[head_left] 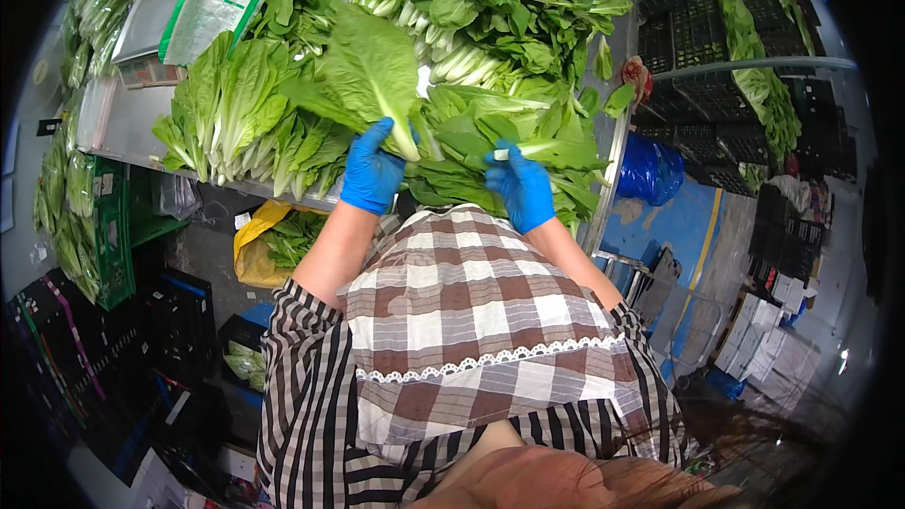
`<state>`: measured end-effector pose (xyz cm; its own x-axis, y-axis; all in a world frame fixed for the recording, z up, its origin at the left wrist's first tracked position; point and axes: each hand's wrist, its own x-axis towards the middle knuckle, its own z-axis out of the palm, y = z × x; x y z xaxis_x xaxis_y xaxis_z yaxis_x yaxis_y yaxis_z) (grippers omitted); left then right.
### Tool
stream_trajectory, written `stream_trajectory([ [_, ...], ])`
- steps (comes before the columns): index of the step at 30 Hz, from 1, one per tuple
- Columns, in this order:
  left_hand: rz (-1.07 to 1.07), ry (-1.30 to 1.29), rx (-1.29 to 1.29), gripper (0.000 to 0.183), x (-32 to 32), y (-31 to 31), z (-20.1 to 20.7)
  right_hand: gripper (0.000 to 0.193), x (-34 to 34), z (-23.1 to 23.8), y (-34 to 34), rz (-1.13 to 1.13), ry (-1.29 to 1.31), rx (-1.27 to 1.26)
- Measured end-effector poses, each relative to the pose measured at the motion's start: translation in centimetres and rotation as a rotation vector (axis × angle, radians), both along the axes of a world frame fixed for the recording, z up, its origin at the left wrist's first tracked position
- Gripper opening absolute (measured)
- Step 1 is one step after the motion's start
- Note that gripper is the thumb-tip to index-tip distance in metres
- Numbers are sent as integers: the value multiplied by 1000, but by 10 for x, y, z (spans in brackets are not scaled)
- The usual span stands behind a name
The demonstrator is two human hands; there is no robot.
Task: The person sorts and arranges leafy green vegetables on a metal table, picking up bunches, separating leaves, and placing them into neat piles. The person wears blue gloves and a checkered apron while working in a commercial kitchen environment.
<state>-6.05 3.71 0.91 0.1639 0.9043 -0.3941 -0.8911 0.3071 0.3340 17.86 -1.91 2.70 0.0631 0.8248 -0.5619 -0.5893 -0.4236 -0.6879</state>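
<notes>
My left hand [373, 172], in a blue glove, grips a head of leafy greens [370, 61] by its pale base, with the broad leaves pointing away from me. To its right, my gloved right hand [521, 192] is closed on a single leaf [545, 146], whose white stem end shows between the fingers. Loose leaves [448, 184] lie beneath and between both hands. Upright bunches of long-leaved greens [236, 104] stand left of my left hand. A large heap of white-stemmed greens [471, 14] covers the far part of the table.
A green and white bag [215, 14] stands at the far left of the metal table [123, 127]. Below it are a yellow bag [256, 250] with greens and a green crate [113, 236]. Black crates [683, 33] and a blue plastic bundle [650, 170] are on the right.
</notes>
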Motion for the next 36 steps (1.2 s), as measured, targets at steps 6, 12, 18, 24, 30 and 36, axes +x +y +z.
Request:
stream_trajectory([
  [6, -25, -43, 29, 51, 1, -10, -6, 38, -2, 14, 23, 549, -531, 314],
  [12, -210, -14, 63, 59, 15, -13, -9, 39, 57, -31, 105, 412, -1780, 788],
  [18, -234, -17, -33, 60, 12, -20, -22, 32, 47, -17, 40, 770, -1521, 664],
  [24, -317, -110, -34, 59, 28, -8, -12, 31, 39, -14, 18, 878, -1500, 621],
  [30, -364, 22, -58, 59, 28, -5, -26, 44, 41, -2, 53, 530, -1520, 723],
  [36, -316, 27, -110, 57, 28, -14, -24, 40, 53, -25, 64, 672, -1686, 568],
])
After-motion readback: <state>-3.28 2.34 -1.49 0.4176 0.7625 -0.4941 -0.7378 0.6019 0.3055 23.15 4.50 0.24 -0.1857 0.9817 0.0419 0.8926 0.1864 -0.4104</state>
